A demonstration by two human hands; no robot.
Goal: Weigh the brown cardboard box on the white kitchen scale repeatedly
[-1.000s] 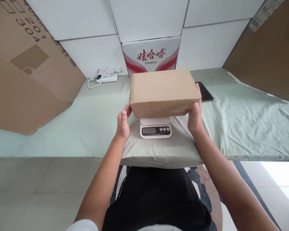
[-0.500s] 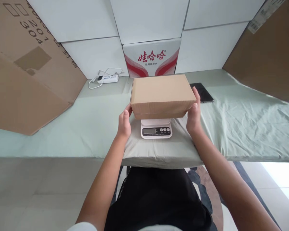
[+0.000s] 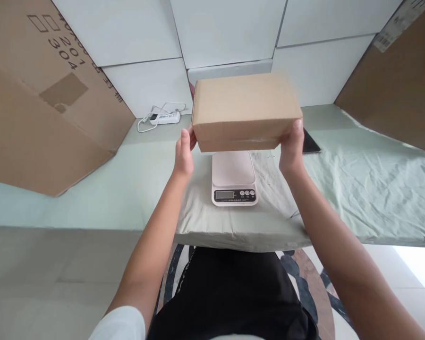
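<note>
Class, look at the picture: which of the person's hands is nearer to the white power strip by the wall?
Left. The left hand grips the cardboard box end facing the power strip; the right hand grips the far end.

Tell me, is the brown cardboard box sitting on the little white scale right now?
No, both hands hold the cardboard box up in the air, and the white scale shows its bare platform below it.

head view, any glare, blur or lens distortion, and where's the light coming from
Head view: wide-angle bend is strong, the wall tiles and table edge splay outward; a blown-out bright patch on the floor at lower right suggests light from that side; soft, even light elsewhere, with faint shadow under the cardboard box; the scale is sharp, its display too small to read.
</note>
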